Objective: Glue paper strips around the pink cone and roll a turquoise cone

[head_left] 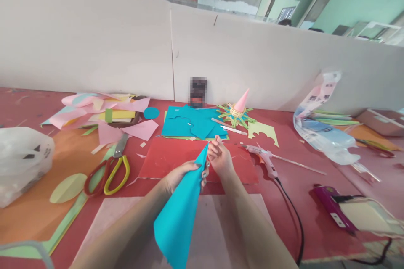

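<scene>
A sheet of blue paper rolled into a cone (181, 214) slants across the middle, its narrow tip up and its wide end towards me. My left hand (186, 174) is closed round the cone's upper part, thumb on top and fingertips showing on the right side. Right beside the tip is my right hand (219, 153), its fingers curled into a pinch. Whether anything sits in that pinch cannot be made out. Beneath the hands lie a red board (164, 157) and a pale pink sheet (243, 218).
Scissors (118, 159) lie left near paper scraps (107, 111) and a white plastic bag (23, 164). Blue sheets (176, 124) and a pink-coned paper piece (241, 103) stand behind. At right are a glue gun (267, 162), its cord, and a purple power strip (334, 208).
</scene>
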{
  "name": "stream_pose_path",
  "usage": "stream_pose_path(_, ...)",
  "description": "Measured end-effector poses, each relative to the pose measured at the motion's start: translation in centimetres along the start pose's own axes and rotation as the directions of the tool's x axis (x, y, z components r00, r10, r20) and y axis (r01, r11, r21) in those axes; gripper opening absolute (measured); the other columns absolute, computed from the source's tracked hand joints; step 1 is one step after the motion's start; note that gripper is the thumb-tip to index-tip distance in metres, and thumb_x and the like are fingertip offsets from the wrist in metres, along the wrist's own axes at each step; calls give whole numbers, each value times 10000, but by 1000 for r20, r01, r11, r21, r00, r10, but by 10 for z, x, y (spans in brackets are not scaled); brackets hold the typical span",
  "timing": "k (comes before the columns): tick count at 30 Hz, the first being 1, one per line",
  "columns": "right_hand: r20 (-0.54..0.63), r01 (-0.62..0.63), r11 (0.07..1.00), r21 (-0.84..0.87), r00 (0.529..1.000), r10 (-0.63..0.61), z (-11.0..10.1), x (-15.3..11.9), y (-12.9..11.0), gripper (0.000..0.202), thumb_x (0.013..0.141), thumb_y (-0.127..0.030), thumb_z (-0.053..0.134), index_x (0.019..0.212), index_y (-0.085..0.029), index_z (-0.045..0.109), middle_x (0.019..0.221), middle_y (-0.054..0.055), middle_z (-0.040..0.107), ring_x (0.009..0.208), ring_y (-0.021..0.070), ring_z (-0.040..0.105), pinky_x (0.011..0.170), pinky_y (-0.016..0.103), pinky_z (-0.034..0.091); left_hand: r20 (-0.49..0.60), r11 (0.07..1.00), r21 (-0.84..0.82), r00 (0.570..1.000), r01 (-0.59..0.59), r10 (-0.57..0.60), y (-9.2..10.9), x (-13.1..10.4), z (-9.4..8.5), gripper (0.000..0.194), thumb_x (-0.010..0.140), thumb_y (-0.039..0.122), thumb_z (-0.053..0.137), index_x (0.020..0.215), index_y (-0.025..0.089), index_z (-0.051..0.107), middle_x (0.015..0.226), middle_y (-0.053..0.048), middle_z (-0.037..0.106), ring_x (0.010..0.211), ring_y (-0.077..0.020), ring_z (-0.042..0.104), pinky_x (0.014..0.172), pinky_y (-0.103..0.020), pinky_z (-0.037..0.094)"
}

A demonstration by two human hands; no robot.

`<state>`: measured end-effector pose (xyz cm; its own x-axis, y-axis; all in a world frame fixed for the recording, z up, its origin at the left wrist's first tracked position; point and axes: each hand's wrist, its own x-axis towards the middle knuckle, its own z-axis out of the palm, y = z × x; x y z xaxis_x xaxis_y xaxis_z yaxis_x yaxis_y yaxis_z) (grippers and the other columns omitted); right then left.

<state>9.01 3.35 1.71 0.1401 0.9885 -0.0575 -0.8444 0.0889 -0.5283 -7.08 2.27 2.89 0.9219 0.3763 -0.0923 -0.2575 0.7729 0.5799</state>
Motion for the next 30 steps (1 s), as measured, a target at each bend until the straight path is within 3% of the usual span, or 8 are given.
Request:
stream_pose_path(5,10,-6,998,64,1000,5,1,-1,-8,46,780,-185,544,800,-208,510,580,-81,406,430,28,354,362,121,305,-15,999,-20,999,-34,33,3,0,-4,270,729,332,600,911,151,516,707,12,502,546,-78,528,527,-203,438)
stream_pose_path(11,20,21,1000,10,1000,-21,6,-4,-7,66,750,-181,524,720,-206,471,547,-76,416,438,40,367,378,141,277,-5,998,-9,998,-55,55,2,1,-11,250,752,315,565,932,147,522,736,4,499,559,-82,531,543,-216,465)
stream_pose_path(23,-6,43,993,-109,999,-44,7,-5,-4,80,742,-258,564,794,-210,527,572,-63,464,446,44,384,399,164,292,-36,999,-1,998,-42,42,1,0,-13,249,748,313,567,923,138,532,735,0,511,561,-87,538,542,-221,466)
stream_pose_path(30,-29,82,989,-122,996,-86,10,-6,-5,140,720,-243,610,779,-232,483,594,-80,446,444,32,364,390,144,278,-39,999,-6,999,-35,35,3,-1,-8,251,738,313,578,915,144,520,722,4,506,567,-87,537,543,-215,449)
